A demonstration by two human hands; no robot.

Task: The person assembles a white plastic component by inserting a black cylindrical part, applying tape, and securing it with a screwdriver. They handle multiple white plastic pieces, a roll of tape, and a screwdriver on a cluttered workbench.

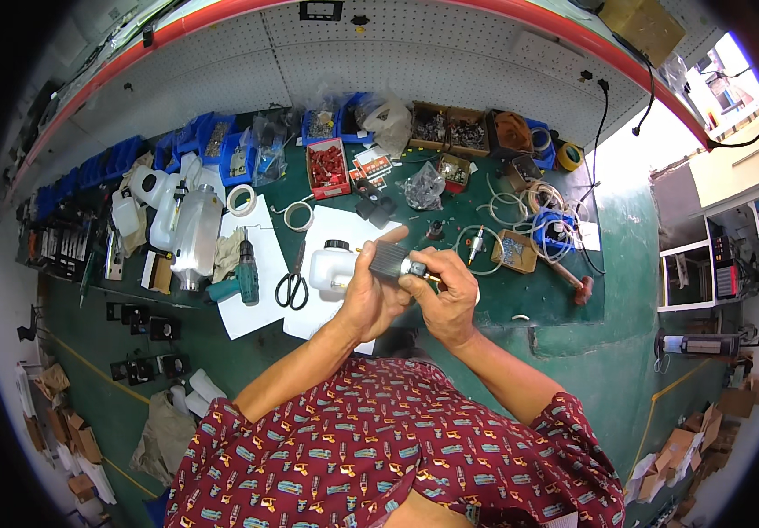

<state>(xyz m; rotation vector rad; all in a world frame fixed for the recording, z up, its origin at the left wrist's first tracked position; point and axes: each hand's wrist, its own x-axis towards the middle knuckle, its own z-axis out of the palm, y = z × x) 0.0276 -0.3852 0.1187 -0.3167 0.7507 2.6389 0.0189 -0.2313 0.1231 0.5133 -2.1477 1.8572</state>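
Observation:
Over the front of the workbench, my left hand (366, 306) is wrapped round a dark grey ribbed cylindrical part (386, 260). My right hand (448, 297) pinches a shiny metal fitting (411, 267) at the right end of that part. A small brass-coloured piece shows by the right fingers; its shape is too small to make out. Just left of my left hand, a white plastic bottle (325, 267) with a black cap lies on white paper. Beside it are black-handled scissors (292, 287). The palm sides of both hands are partly hidden.
A green power drill (247, 275), tape rolls (298, 216) and a large metal cylinder (196, 236) lie to the left. Behind stand a red parts box (327, 169) and several blue bins. On the right are coiled clear tubing (495, 209) and a hammer (580, 287).

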